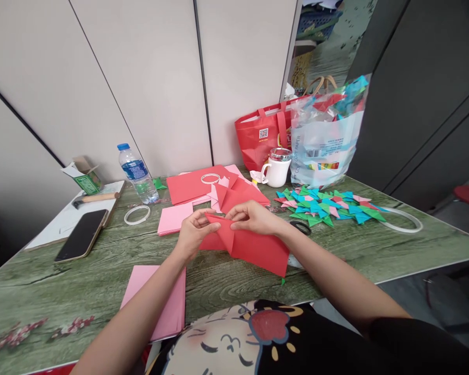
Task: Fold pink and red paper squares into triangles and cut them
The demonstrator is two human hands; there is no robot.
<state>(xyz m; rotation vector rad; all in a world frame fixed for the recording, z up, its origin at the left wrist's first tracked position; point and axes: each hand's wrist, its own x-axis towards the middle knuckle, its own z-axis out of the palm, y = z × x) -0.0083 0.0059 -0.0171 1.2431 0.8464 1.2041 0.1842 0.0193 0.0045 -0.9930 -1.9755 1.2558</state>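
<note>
Printed shirt [266, 333] nearest; beyond, red sheet [260, 250], top fold pinched by left hand [191, 234] and right hand [254, 217] grips.

Head view. The left grip [191, 233] and right grip [254, 217] pinch the folded upper edge of a red paper sheet [260, 249], whose lower part rests on the green wood-grain desk [375, 250]. A pink paper stack [168, 302] lies beside the left forearm. Behind the sheet are further red sheets [191, 188], a tape ring [137, 214], a phone [82, 234], a water bottle [136, 174] and a white mug [277, 169]. At right, a pile of folded triangles [328, 205] lies before a plastic bag [324, 140].
</note>
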